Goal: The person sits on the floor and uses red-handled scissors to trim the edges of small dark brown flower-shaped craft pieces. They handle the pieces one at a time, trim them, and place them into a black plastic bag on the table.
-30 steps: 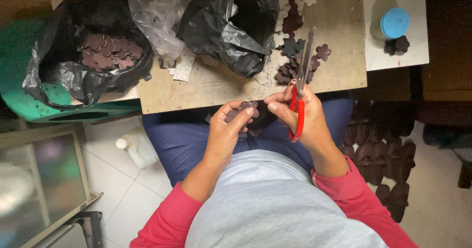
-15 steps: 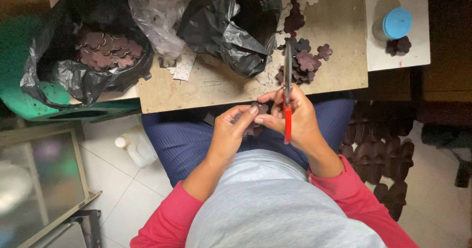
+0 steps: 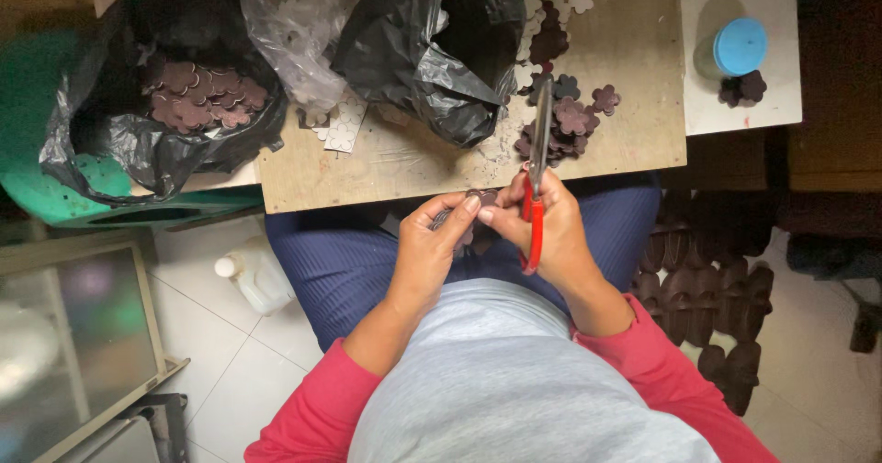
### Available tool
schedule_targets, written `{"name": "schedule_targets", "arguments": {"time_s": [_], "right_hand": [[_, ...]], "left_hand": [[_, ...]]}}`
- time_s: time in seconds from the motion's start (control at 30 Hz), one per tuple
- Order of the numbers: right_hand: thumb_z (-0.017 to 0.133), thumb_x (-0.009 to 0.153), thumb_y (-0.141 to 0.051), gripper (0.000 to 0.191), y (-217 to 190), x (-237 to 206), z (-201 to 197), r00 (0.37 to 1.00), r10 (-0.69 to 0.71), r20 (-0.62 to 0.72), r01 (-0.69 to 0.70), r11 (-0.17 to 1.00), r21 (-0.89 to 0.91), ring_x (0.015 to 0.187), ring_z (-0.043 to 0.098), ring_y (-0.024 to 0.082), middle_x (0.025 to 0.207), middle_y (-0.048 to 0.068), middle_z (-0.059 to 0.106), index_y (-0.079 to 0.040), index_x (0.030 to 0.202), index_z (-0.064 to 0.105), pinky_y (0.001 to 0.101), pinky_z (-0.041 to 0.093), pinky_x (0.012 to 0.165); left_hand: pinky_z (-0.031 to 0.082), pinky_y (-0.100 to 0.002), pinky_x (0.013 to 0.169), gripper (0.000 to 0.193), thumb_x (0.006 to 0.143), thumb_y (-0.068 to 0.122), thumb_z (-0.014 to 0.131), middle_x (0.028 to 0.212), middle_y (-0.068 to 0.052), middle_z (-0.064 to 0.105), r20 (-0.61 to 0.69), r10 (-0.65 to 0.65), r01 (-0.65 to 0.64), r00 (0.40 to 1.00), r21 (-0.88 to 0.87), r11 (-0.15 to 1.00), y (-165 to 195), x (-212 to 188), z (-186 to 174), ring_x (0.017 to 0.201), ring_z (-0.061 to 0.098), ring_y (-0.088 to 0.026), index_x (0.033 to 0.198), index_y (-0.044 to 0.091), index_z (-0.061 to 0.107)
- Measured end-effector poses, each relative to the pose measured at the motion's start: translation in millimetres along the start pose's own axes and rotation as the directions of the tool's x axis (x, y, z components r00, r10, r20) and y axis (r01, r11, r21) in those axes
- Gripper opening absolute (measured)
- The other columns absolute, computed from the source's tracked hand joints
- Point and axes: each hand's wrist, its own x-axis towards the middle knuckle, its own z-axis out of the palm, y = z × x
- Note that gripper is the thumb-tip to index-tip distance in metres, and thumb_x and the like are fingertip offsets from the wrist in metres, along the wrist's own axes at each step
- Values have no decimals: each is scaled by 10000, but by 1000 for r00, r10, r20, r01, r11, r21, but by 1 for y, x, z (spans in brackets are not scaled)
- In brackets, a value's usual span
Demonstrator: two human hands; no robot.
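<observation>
the scene is lit dimly and warmly from above. the wooden table (image 3: 634, 141) is the brightest area, while the corners are lost in deep shadow. soft glare is seen on the black plastic bag (image 3: 432, 50). the left edge is blurred and slightly bent by the lens.

Single head view, steeply downward, close over lap

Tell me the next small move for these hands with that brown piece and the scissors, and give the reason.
Probably swing the scissors down to the brown piece: both hands pinch it, left hand and right hand, while the blades point up, away from it.
</observation>
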Motion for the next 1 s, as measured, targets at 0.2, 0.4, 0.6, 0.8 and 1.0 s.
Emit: {"name": "schedule_targets", "arguments": {"time_s": [0.2, 0.4, 0.6, 0.8, 1.0], "right_hand": [[764, 855, 48, 327, -8, 5, -10, 1000, 23, 11, -23, 1000, -9, 761, 683, 86, 934, 106, 715, -73, 991, 493, 202, 516, 609], [738, 883, 23, 273, -12, 2, -11, 997, 68, 49, -66, 997, -42, 696, 605, 76, 994, 105, 725, -58, 1012, 512, 214, 488, 586], [634, 1007, -174, 233, -10, -5, -20, 985, -11, 171, 51, 972, -230, 812, 604, 114, 1044, 124, 693, -18, 1134, 515, 277, 538, 710], [529, 1030, -337, 385, -3, -18, -16, 899, 129, 418, 3, 954, -301, 882, 633, 149, 1003, 96, 613, -17, 1244, 518, 324, 570, 808], [579, 977, -286, 278, -8, -23, -7, 904, 202, 376, 55, 819, -572, 784, 616, 183, 851, 71, 625, -59, 1136, 566, 350, 532, 739]], "left_hand": [[468, -192, 593, 221, 923, 198, 760, 790, 27, 675, 118, -12, 0, 993, 102, 995, 2, -2, -9, 660, 571, -28, 1051, 19, 742], [493, -190, 621, 199, 929, 182, 760, 878, -24, 754, 75, 57, -65, 996, 106, 992, 6, -3, -7, 696, 604, -34, 1031, 15, 721], [527, -201, 669, 179, 964, 145, 721, 968, -46, 774, -43, 149, -147, 988, 48, 988, 12, -5, -11, 779, 634, -40, 1088, 19, 693], [537, -201, 695, 319, 952, 93, 700, 983, -39, 749, -80, 174, -171, 982, 45, 984, 13, -3, -13, 789, 635, -43, 1265, 33, 691], [540, -195, 681, 321, 948, 82, 711, 967, -30, 750, -110, 165, -161, 980, 46, 986, 12, -3, -13, 770, 635, -41, 1264, 24, 702]]}}
